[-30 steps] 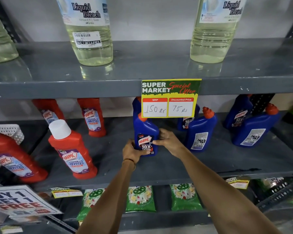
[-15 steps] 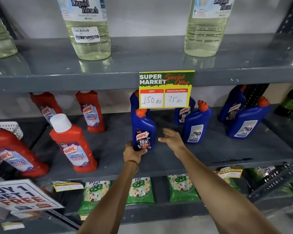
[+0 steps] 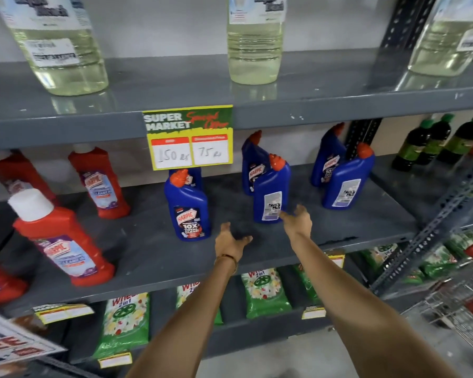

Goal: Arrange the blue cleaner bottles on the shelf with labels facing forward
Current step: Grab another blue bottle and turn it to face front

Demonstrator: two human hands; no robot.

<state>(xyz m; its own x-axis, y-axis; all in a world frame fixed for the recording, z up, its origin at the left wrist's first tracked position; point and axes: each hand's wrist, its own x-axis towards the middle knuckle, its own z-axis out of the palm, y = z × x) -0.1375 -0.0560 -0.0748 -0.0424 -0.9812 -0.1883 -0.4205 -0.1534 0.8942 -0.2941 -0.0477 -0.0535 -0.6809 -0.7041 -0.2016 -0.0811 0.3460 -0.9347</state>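
Note:
Several blue cleaner bottles with orange caps stand on the grey middle shelf [image 3: 153, 257]. The front left blue bottle [image 3: 189, 211] shows its front label. A middle blue bottle [image 3: 271, 195] shows its back label, with another [image 3: 253, 165] behind it facing forward. At the right, a blue bottle [image 3: 346, 181] shows its back label in front of one [image 3: 328, 156] facing forward. My left hand [image 3: 230, 242] is open, just right of the front left bottle, holding nothing. My right hand [image 3: 298, 222] is open, fingertips at the base of the middle bottle.
Red cleaner bottles [image 3: 63, 238] fill the shelf's left part. A yellow-green price card [image 3: 189, 137] hangs from the upper shelf, which carries clear bleach bottles [image 3: 253, 39]. Dark green bottles [image 3: 437, 140] stand at the right. Green detergent packs [image 3: 265, 293] lie below. A wire cart [image 3: 459, 312] is at the lower right.
Both hands let go of the front left blue bottle, which now stands label forward. My right hand moved right to the middle bottle. The camera view shifted right.

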